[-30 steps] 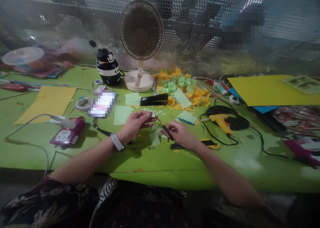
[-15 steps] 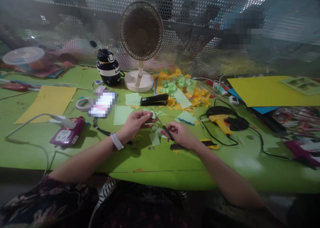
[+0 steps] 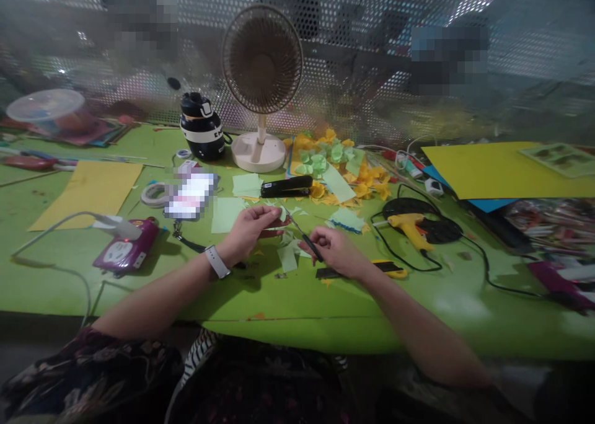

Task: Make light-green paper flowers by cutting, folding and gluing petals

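My left hand (image 3: 251, 229), with a white watch on the wrist, pinches a small pale green paper piece (image 3: 282, 214) just above the green table (image 3: 297, 300). My right hand (image 3: 335, 250) is closed around the black handles of small scissors (image 3: 304, 238), whose blades point up-left at that paper piece. Pale green paper scraps (image 3: 288, 256) lie on the table between the two hands.
A desk fan (image 3: 261, 83), a black stapler (image 3: 286, 186), a yellow glue gun (image 3: 411, 227) with its cable, tape roll (image 3: 153, 193), purple device (image 3: 124, 250), yellow sheets (image 3: 88, 191) and a heap of paper flowers (image 3: 339, 163) surround the hands. A perforated screen stands behind.
Almost nothing differs; the scissors' blades have shifted slightly at the paper piece, and both hands stay where they were.
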